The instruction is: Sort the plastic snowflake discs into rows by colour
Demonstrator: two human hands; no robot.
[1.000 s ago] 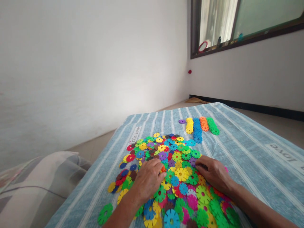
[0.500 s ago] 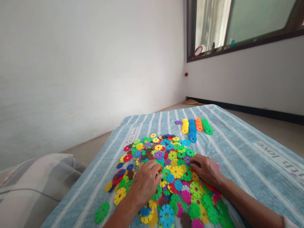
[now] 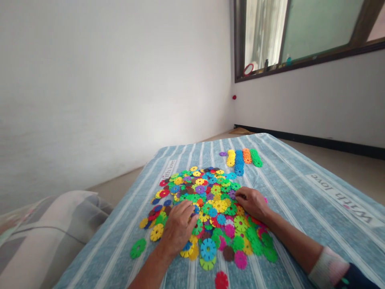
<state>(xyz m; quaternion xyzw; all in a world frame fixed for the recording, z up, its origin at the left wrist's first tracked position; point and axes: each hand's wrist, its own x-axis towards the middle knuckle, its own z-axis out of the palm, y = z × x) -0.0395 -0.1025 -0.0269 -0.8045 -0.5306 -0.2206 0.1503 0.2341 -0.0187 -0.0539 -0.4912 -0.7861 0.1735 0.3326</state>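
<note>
A striped blue sheet (image 3: 300,192) covers the bed. On it lies a heap of coloured plastic discs (image 3: 210,208), its long axis running from near the person toward the far wall. Beyond it, sorted rows of discs (image 3: 242,159) point the same way. The left hand (image 3: 177,229) rests flat and loose on the heap; the right hand (image 3: 252,202) curls its fingers onto discs at the right edge, though whether it grips one cannot be told.

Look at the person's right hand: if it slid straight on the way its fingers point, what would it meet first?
The right hand points up-left across the pile of discs, so it would probably meet the purple disc at its fingertips first; depth is hard to judge.
</note>
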